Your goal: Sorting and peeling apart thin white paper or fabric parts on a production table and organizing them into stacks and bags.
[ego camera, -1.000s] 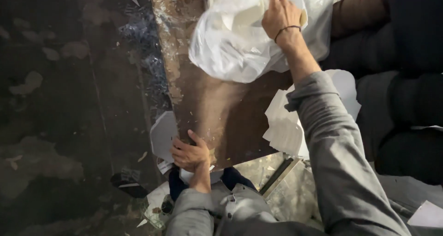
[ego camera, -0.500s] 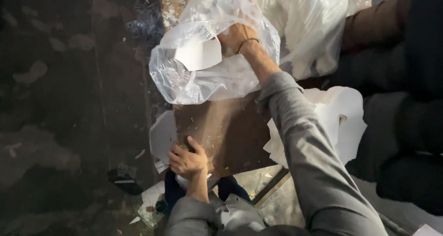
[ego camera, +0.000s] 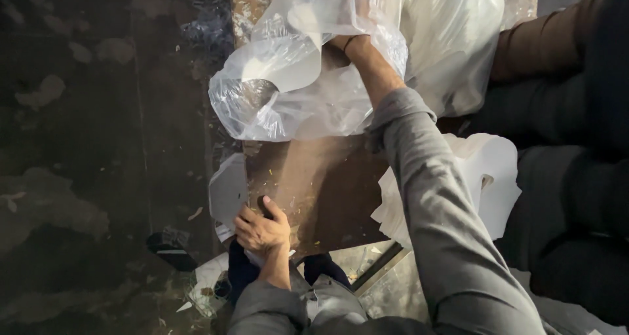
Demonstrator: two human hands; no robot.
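Hands – R (ego camera: 341, 40) in plastic bag (ego camera: 288, 79), L (ego camera: 262, 229) on board (ego camera: 321, 184).

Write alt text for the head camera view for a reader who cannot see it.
A person's right hand reaches into a clear plastic bag holding white sheets, at the far end of a worn brown board. The left hand rests on the board's near edge, by white paper pieces; more white sheets lie to the right.

We see our left hand (ego camera: 262, 228) resting palm down close to our body, fingers curled loosely and the grey-sleeved forearm bent in tight. Our right arm stretches far forward, sleeve pushed back from the wrist, and the right hand (ego camera: 341, 37) is mostly hidden.
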